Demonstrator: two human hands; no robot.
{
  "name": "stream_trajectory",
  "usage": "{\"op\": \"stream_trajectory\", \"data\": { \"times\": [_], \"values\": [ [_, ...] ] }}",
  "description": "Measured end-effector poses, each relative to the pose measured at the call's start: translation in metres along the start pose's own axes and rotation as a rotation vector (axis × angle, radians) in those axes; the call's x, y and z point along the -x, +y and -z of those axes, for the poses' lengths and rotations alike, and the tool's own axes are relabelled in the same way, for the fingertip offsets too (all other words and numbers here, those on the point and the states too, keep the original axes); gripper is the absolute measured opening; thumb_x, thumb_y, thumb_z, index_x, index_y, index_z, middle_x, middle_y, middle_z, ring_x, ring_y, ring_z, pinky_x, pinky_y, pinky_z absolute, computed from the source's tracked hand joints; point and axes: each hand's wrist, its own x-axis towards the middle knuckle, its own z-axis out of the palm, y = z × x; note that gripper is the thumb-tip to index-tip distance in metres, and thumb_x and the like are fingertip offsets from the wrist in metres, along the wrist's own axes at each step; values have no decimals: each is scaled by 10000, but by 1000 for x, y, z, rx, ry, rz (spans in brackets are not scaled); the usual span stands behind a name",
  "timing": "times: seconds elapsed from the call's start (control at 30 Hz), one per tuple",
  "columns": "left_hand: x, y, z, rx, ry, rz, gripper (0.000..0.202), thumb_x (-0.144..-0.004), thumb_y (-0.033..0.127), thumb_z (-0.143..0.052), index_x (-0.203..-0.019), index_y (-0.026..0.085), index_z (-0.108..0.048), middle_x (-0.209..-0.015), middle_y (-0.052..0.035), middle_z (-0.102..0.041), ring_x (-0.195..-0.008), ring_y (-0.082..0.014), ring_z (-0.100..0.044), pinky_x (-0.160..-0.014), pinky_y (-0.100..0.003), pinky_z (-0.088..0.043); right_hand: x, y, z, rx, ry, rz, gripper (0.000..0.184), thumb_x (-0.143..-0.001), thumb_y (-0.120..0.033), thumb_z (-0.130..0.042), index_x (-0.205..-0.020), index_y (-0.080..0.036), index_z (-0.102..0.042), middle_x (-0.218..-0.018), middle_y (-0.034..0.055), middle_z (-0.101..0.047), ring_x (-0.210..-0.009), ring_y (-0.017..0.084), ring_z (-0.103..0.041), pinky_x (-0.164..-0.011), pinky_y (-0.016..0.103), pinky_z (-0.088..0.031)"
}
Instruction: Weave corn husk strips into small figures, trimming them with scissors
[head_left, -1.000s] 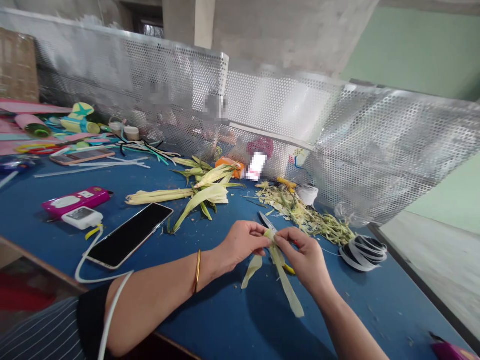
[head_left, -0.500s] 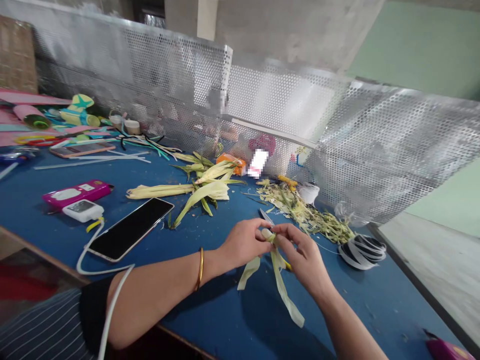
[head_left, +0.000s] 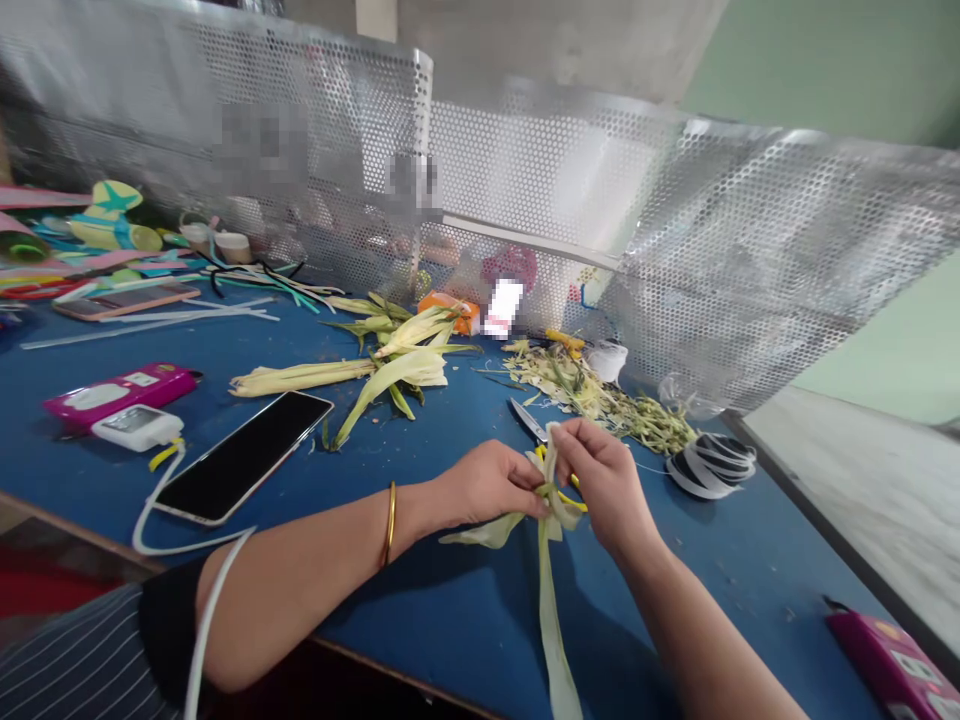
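Pale corn husk strips [head_left: 553,590] hang knotted or crossed between my two hands above the blue table. My left hand [head_left: 491,485] pinches the husk where the strips cross, and one loose tail points left below it. The upper end of a strip is pinched upright between the thumb and fingers of my right hand [head_left: 600,475]. A longer tail falls toward the table's front edge. Just behind the husk lie scissors [head_left: 529,420] with yellow handles, partly covered by the strips and my right hand.
Corn husks [head_left: 405,365] lie in a heap at centre left, near a black-screened phone [head_left: 244,460]. Husk scraps [head_left: 600,395] spread along the perforated metal screen [head_left: 525,180]. A white-and-black coiled strap [head_left: 709,465] sits right; a magenta device [head_left: 896,655] lies at front right.
My right hand has pulled one husk end upward, and the crossing now shows more plainly. More of the scissors is visible. The whole view has shifted slightly.
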Motion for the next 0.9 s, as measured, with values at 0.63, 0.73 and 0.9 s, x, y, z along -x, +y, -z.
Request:
{"op": "stream_trajectory", "data": {
  "times": [0.63,0.73,0.9],
  "values": [
    [7,11,3,13,-232,-17,177,-741,287,-687,-613,169,-718,-668,-11,-688,-695,-133,-606,-726,-228,-437,-9,7,0,-391,109,145,250,-878,-433,-600,-774,-225,-508,-688,-30,-608,-842,193,-703,-881,374,-509],
    [6,13,3,91,-175,13,180,-739,312,-701,-638,164,-717,-681,-17,-688,-703,-135,-610,-758,-247,-443,-14,13,3,-379,67,96,247,-862,-441,-620,-799,-219,-533,-695,-32,-625,-808,179,-699,-872,361,-507],
    [3,18,8,260,57,78,219,-693,347,-748,-658,134,-709,-667,-37,-677,-659,-137,-588,-746,-282,-454,-17,14,13,-208,70,-26,397,-777,-527,-681,-1012,-219,-597,-789,-3,-689,-732,170,-667,-781,339,-513]
  ]
}}
